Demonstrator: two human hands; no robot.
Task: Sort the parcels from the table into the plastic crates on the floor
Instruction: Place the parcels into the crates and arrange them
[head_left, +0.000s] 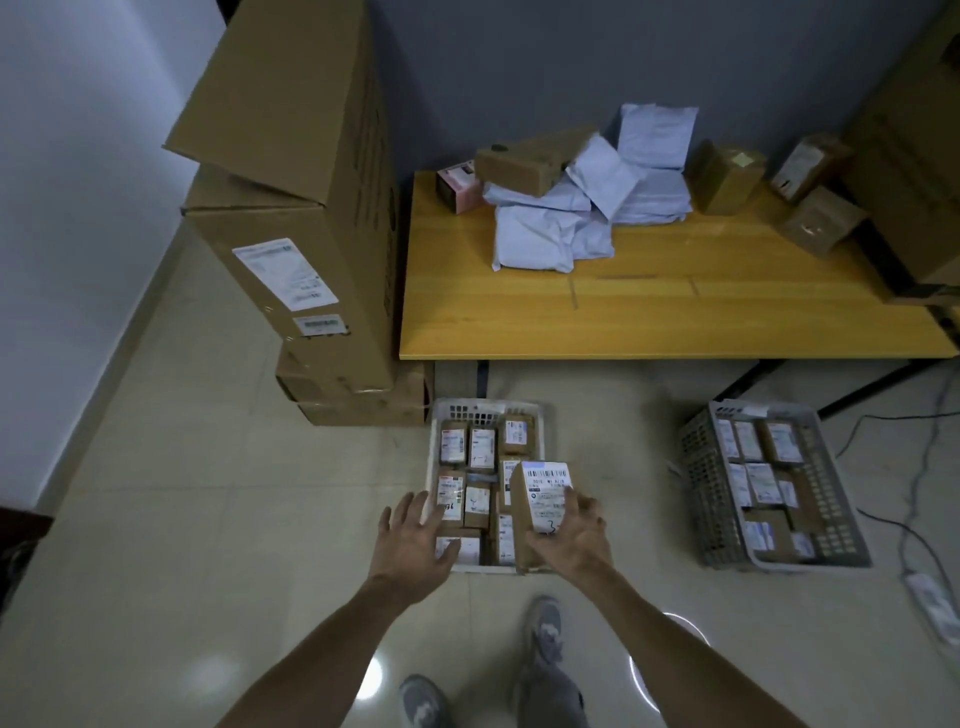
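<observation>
The right hand (569, 535) is gripping a small cardboard parcel (540, 506) from its right side, fingers wrapping over the white shipping label, and is holding it tilted above the right half of the white crate (540, 415). The left hand (415, 540) is hanging flat with fingers spread and nothing in it, over the crate's near left corner.

The white crate is sitting on the floor (208, 493) and is already carrying small labelled boxes packed side by side (about ten are showing, though the hands are hiding some). Well to the right, a grey crate (698, 467) is standing on the same floor, also filled with labelled boxes; their exact count cannot be told. Two crates in all.

The floor is glossy pale tile, reflecting spots of light. Beyond the crates a yellow wooden table (649, 322) is standing against a dark grey wall (519, 62). On it are lying a heap of white poly mailers (587, 208) (six or so), one pink box (460, 187) and four brown cardboard boxes (727, 176). Left of the table, large cartons (291, 182) are stacked, with at least four showing. At the right edge, cables (919, 519) are trailing to a white power strip (932, 603). Two grey shoes (545, 631) are showing at the bottom.
</observation>
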